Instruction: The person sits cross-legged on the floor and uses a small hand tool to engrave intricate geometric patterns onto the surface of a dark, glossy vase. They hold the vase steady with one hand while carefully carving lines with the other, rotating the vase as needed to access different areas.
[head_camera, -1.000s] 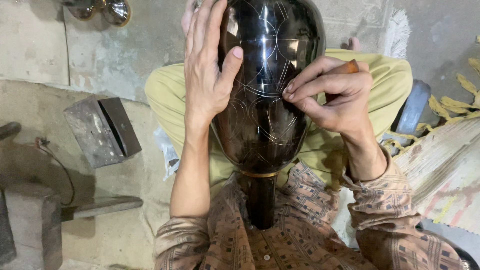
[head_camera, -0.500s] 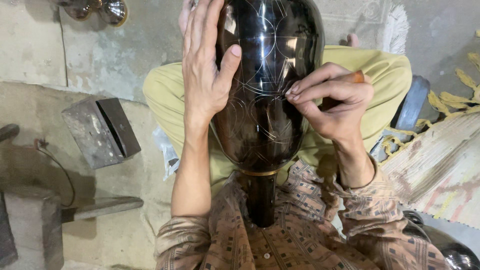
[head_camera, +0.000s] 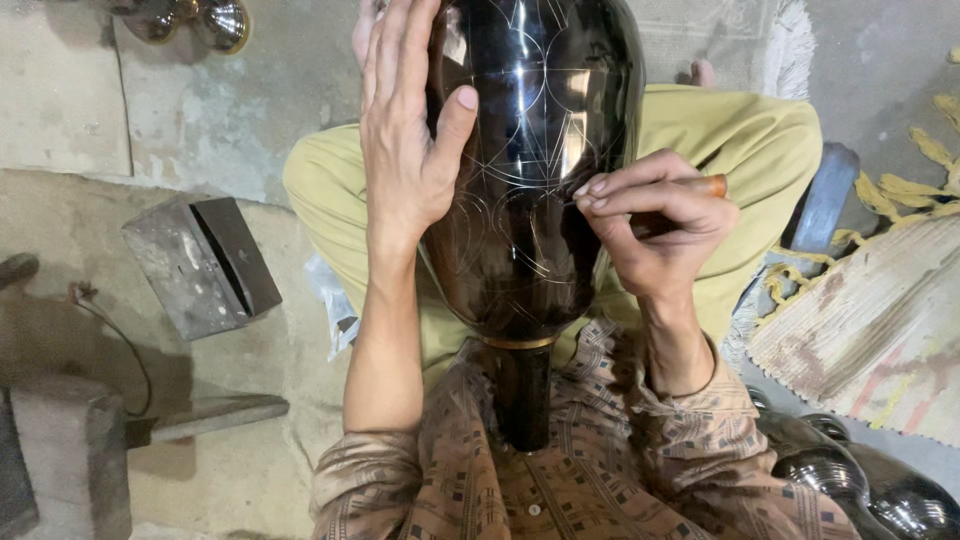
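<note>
At frame centre, my left hand (head_camera: 405, 150) lay open, steadying the glossy black vase (head_camera: 530, 170), while my right fingers (head_camera: 625, 190) pinched an engraving tool (head_camera: 712, 186); a slip could scratch a stray line.

glossy black vase (head_camera: 530, 200) with thin pale engraved lines (curved arcs); olive-yellow trousers (head_camera: 760, 140); brown geometric-print shirt (head_camera: 600, 470).

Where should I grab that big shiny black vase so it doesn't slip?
Probably by the narrow neck, from below near the person's chest: it is slim enough to wrap. Steady the wide round body with a flat palm on its side, as the left hand does.
</note>
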